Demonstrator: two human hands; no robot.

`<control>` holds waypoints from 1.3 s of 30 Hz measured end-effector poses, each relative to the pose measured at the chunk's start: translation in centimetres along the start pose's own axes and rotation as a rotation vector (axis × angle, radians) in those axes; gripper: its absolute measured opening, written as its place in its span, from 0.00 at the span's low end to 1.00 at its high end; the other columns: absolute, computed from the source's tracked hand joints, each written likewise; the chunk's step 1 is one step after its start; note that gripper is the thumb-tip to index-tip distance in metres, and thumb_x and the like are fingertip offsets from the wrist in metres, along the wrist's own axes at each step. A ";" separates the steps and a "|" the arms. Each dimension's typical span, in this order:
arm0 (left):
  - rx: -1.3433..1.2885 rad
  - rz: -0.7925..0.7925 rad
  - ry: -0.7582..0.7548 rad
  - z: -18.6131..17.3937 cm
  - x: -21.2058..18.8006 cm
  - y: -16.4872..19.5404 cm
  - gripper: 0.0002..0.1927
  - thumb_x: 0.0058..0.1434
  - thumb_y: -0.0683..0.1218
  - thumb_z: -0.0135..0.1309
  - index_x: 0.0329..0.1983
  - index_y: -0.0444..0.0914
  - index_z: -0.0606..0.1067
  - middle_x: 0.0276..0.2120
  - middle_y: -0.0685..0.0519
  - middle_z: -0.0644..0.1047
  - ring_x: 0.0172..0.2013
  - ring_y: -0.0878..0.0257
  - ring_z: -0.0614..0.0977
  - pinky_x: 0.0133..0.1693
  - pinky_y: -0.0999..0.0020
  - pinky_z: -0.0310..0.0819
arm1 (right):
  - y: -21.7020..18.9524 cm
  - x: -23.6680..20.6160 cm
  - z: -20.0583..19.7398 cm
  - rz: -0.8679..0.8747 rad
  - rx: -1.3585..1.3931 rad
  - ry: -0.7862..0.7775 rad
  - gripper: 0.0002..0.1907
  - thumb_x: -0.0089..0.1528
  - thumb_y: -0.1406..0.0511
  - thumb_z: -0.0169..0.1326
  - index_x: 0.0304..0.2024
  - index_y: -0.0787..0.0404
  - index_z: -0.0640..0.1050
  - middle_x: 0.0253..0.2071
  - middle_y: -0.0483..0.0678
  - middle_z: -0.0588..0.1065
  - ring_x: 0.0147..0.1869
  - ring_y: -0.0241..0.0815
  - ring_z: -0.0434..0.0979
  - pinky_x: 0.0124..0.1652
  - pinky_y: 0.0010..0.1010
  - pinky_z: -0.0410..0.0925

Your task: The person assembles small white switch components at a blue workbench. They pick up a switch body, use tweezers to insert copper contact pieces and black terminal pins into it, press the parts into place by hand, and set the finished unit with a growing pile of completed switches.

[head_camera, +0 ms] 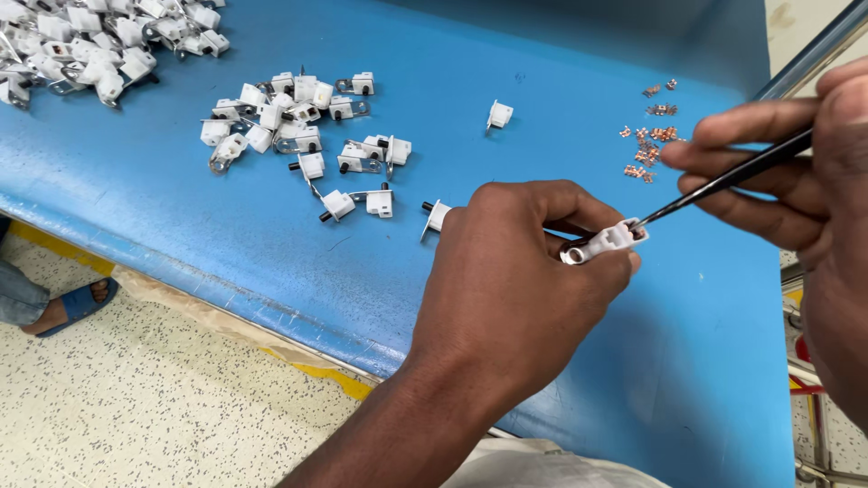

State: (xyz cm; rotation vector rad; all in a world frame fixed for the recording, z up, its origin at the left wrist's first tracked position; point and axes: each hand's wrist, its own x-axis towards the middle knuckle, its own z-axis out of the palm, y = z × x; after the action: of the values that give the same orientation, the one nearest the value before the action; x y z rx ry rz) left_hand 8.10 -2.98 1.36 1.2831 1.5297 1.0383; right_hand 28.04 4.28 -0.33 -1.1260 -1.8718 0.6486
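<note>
Blue work table (181, 199): bears all loose parts.
Far left corner: large heap of switch housings (99, 45).
Right of that heap, nearer the middle: smaller scatter of switch housings (298, 136).
Right of the scatter, apart: single housing (499, 114).
Far right: cluster of small metal contacts (646, 145).
Above the table's near middle: left hand (515, 289), with one switch housing (604, 243) between its fingers.
Right of it: right hand (796, 199), with tweezers (723, 181) whose tip touches the held housing.
Below the table's left edge: floor (136, 398), with a sandalled foot (72, 307) on it.
</note>
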 end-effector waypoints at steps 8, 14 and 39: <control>0.028 -0.056 0.012 0.2 -0.2 0.5 0.12 0.53 0.47 0.61 0.40 0.40 0.84 0.21 0.51 0.84 0.19 0.68 0.81 0.22 0.69 0.76 | -6.0 -0.8 2.2 -0.130 -0.084 0.007 0.25 0.76 0.53 0.28 0.50 0.70 0.63 0.42 0.58 0.77 0.51 0.46 0.84 0.48 0.39 0.79; -0.028 -0.043 0.011 0.2 -0.1 -0.4 0.13 0.52 0.47 0.61 0.41 0.40 0.84 0.25 0.50 0.85 0.22 0.66 0.83 0.26 0.67 0.78 | -5.8 -1.9 3.2 -0.110 0.032 0.073 0.16 0.76 0.59 0.32 0.51 0.67 0.62 0.40 0.57 0.77 0.49 0.48 0.85 0.51 0.41 0.76; 0.801 0.554 0.381 -4.2 6.5 -10.2 0.20 0.48 0.37 0.55 0.46 0.38 0.80 0.55 0.46 0.75 0.59 0.49 0.72 0.58 0.52 0.70 | 7.2 6.5 5.0 0.425 -0.802 -0.171 0.10 0.67 0.57 0.58 0.49 0.47 0.84 0.37 0.46 0.83 0.38 0.48 0.83 0.42 0.46 0.73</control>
State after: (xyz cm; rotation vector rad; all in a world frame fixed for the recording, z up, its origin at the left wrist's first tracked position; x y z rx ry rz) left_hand 0.70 1.95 -7.85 2.2559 2.0475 1.0790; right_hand 25.43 13.28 -5.83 -2.0723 -2.1175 0.1956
